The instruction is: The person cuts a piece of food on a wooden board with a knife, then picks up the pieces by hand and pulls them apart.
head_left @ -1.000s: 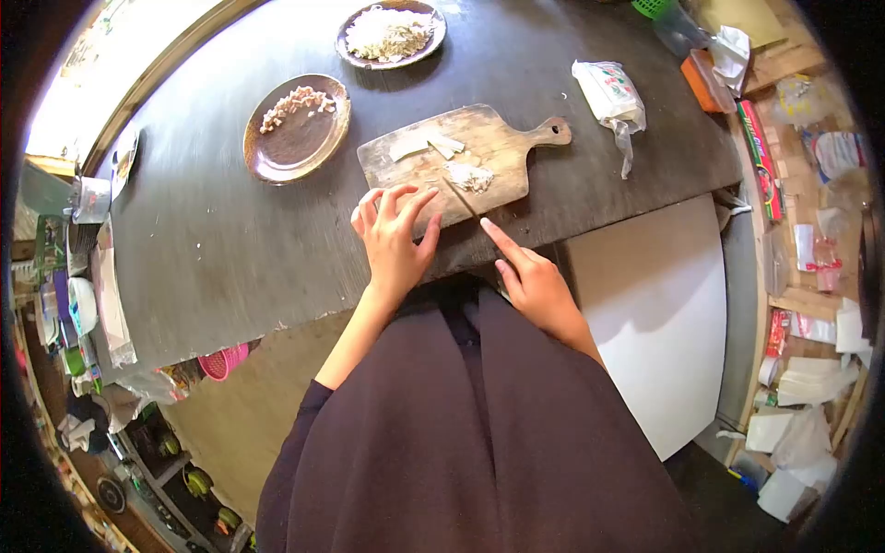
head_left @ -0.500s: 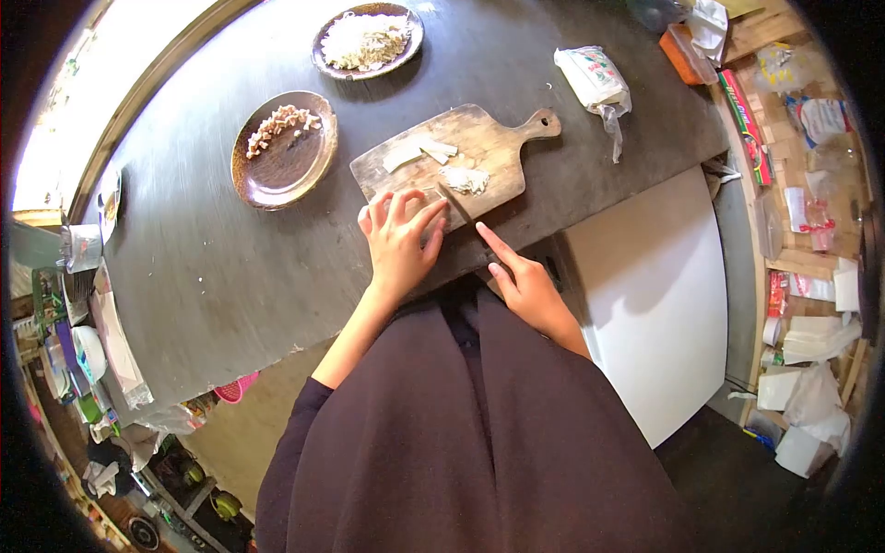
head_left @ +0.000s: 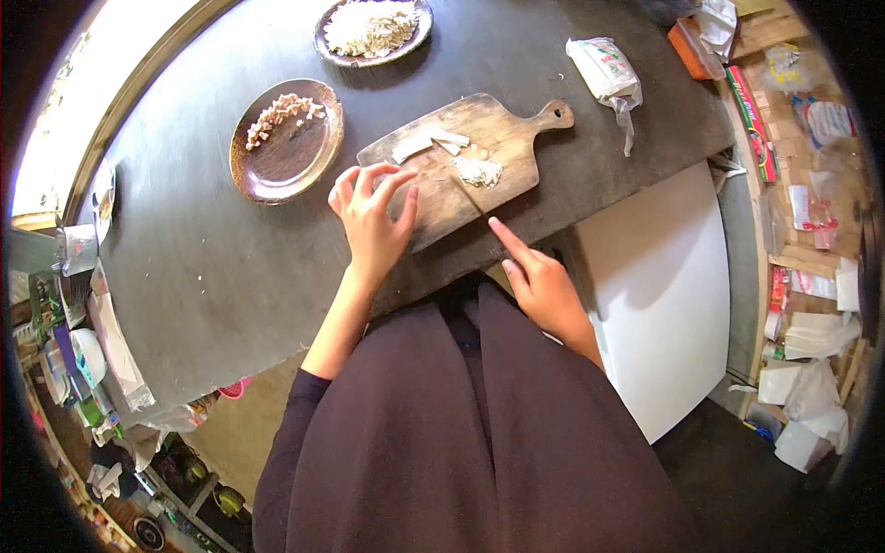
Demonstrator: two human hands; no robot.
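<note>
**Holding a knife over the board, the other hand spread beside it**

Watching through the head camera from my remote seat, I saw the dark bench (head_left: 230, 249) fill most of the view, with a white panel (head_left: 664, 295) butting against its near right edge. The person's dark garment covered the lower middle of the picture.

A wooden cutting board (head_left: 507, 138) lay on the bench in front of the person, its handle pointing to the right and away. To the left of it sat a brown plate (head_left: 290, 161) carrying small diced pieces (head_left: 277, 112) along its far side. A second plate (head_left: 371, 28), heaped with pale shreds, stood farther back. A plastic bag (head_left: 604, 74) lay just beyond the board's handle.

The left hand (head_left: 369, 221) rested on the near left end of the board, fingers (head_left: 392, 184) spread wide and lightly curved, gripping nothing. The right hand (head_left: 544, 286) sat at the bench's near edge, closed on a knife (head_left: 470, 196); its forefinger stretched along the back of the blade and the handle was hidden under the palm. The blade slanted up across the board, its tip near a small chopped heap (head_left: 479, 170). A few pale strips (head_left: 424, 143) lay flat just beyond the left hand, close beside the heap; I could not tell what the food was.
</note>
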